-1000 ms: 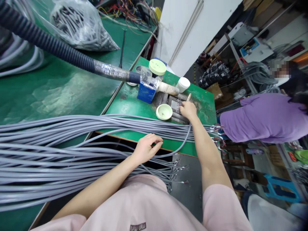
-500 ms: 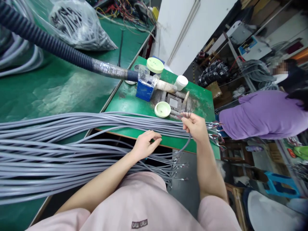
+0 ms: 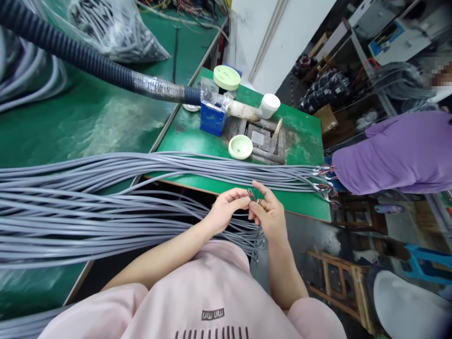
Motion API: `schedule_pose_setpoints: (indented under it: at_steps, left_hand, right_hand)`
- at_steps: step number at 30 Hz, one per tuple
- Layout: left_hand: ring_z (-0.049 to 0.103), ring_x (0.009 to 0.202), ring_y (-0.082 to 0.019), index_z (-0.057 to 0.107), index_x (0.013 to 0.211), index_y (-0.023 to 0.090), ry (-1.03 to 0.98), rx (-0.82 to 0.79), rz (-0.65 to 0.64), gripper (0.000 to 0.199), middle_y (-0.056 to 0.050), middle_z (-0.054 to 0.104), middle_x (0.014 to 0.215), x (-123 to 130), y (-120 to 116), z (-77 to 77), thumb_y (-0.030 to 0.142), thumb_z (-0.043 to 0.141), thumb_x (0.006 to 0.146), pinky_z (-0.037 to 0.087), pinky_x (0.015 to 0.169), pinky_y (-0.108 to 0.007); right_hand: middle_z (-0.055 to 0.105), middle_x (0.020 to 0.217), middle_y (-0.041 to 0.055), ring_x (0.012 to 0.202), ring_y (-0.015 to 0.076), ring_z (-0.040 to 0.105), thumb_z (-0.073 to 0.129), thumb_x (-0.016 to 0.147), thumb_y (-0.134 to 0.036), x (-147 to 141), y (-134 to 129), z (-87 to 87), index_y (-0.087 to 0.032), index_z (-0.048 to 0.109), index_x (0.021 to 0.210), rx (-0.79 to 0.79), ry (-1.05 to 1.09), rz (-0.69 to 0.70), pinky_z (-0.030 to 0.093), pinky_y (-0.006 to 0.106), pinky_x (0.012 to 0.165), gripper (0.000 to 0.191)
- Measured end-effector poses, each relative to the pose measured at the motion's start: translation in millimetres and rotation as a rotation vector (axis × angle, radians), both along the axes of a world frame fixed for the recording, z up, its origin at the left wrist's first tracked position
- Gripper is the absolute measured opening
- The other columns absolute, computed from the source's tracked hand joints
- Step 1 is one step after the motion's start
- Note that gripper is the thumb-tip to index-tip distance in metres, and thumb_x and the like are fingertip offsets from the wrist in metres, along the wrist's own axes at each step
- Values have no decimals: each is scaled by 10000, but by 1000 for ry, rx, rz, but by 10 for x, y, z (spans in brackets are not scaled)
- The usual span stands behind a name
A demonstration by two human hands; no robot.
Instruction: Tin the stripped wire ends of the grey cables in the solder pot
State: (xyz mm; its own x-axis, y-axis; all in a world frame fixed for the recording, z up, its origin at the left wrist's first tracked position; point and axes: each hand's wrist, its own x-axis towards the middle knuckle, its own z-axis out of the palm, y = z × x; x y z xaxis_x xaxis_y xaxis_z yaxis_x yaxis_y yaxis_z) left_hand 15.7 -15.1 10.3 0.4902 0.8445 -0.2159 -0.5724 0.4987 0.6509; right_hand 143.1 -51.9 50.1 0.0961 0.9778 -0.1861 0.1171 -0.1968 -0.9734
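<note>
Currently see, left of and beyond the left hand (image 3: 226, 210), a ribbed dark hose (image 3: 84, 53); then, stretched across the way to a boxy blue container (image 3: 212, 121), long smooth grey cables (image 3: 194, 162). Pinch thin red and dark wires (image 3: 254, 194) between left hand and right hand (image 3: 271, 214). Right of both, see splayed cable ends (image 3: 322, 188).

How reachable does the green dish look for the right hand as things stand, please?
Probably yes: only low-lying cables seem to separate the right hand from the green dish, whose top is open. The hand holds thin wires, though, so may need to let go first.
</note>
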Motion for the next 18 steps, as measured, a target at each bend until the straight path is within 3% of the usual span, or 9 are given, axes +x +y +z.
schedule_pose_setpoints:
  at_steps: [9,18]
  left_hand:
    - [540,541,-86,618,691,143,25,-52,60,236,12,622,636,21,-18,27,318,773,658,434,569,-238]
    - [546,597,-76,662,667,137,106,-47,181,239,12,639,622,45,-12,21,327,797,614,447,637,-211]
  right_hand:
    - [572,502,-57,380,64,423,646,797,-353,-25,-8,-71,-204,557,1244,4,-8,-4,331,183,370,479]
    - [586,542,-43,471,84,532,597,837,-331,-58,9,-131,-193,683,903,198,-315,-108,434,197,479,175]
